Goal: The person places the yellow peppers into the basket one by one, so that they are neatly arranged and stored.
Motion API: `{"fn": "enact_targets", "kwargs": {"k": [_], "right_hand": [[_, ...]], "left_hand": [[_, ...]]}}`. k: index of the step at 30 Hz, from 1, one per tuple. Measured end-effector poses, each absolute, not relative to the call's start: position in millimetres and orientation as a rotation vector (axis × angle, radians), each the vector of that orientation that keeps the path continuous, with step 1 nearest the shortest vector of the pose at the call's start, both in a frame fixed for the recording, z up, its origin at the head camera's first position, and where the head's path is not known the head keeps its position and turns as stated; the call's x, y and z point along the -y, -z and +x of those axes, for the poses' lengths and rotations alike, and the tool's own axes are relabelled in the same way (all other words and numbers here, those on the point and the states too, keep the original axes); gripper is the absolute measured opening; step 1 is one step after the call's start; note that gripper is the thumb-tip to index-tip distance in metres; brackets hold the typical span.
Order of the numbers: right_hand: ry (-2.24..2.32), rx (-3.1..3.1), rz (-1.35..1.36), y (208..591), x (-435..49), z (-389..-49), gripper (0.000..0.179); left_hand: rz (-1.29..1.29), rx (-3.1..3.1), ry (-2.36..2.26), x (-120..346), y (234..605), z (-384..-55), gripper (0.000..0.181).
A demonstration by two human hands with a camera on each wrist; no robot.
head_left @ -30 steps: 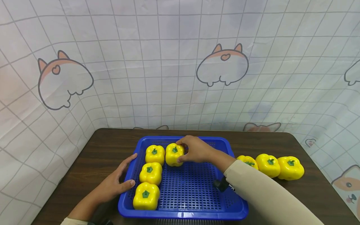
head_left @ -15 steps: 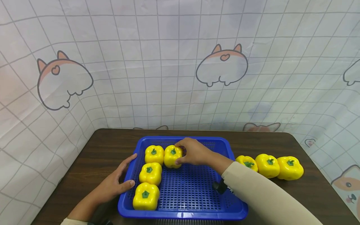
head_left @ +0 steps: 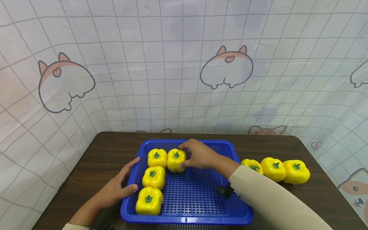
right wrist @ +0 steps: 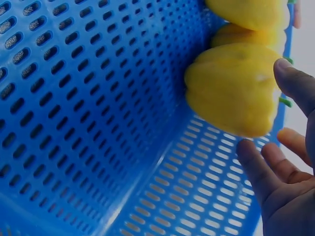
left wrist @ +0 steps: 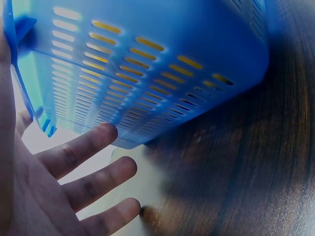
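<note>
Before a gridded wall covering [head_left: 178, 32], a dark worktop [head_left: 93, 159] bears a blue basket [head_left: 187, 219] and yellow peppers [head_left: 153, 178]

Grey lines cross the pale covering, which is printed with cartoon animals [head_left: 227, 72]. Wood grain shows on the worktop. The basket stands on it, its walls and floor pierced by slots. From the right, a beige sleeve [head_left: 273, 195] reaches over the basket's rim, with a black device [head_left: 225, 190] at the wrist.

Of the two hands, the left hand [head_left: 120, 185] lies at the basket's left side, its fingers straight and spread beside the slotted wall. The right hand [head_left: 199, 155] is set wide about one pepper [head_left: 174, 163] inside the basket, thumb and fingers loosely spread; whether they all touch it I cannot tell.

That pepper sits upright in the far row, just right of the farthest of three others lined along the left wall. Three more peppers [head_left: 273, 169] lie side by side on the worktop, right of the basket. Smallest are the green stems [head_left: 148, 199].
</note>
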State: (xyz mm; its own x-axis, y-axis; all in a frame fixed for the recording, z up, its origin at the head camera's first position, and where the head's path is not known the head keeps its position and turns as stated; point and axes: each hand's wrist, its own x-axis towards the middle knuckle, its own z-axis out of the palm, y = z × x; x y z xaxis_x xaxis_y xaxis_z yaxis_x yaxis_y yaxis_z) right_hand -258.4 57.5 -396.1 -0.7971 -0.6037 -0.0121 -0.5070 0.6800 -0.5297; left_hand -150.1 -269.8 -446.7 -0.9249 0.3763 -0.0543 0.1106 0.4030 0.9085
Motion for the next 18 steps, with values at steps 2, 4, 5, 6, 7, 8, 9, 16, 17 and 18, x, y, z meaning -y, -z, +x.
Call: {"fn": "enact_targets", "kwargs": {"k": [2,4,5,6,7,8,9,16,17,18], "right_hand": [[0.773,-2.702,-0.885,393,-61,-257,0.072],[0.766,-2.695,-0.881,389,-64,-256,0.071],[0.756,-2.694,-0.885,387,-66,-256,0.070],[0.745,-2.692,-0.890,386,-68,-255,0.069],[0.731,-2.691,-0.896,384,-69,-255,0.069],[0.726,-2.686,-0.902,382,-71,-255,0.068],[0.720,-2.684,-0.906,381,-73,-254,0.068],[0.725,-2.689,-0.924,366,-93,-252,0.068],[0.727,-2.693,-0.927,364,-97,-251,0.068],[0.724,-2.701,-0.928,363,-101,-251,0.068]], "left_hand": [[0.432,-2.407,-1.533,270,446,-150,0.076],[0.434,-2.408,-1.533,270,446,-150,0.076],[0.433,-2.410,-1.532,270,446,-149,0.076],[0.433,-2.412,-1.531,270,446,-149,0.076],[0.432,-2.414,-1.531,270,445,-149,0.076],[0.430,-2.416,-1.530,270,445,-149,0.076],[0.429,-2.415,-1.532,270,445,-149,0.076],[0.404,-2.428,-1.517,269,444,-149,0.075],[0.399,-2.430,-1.512,268,444,-149,0.075],[0.396,-2.433,-1.507,268,444,-149,0.075]]}}
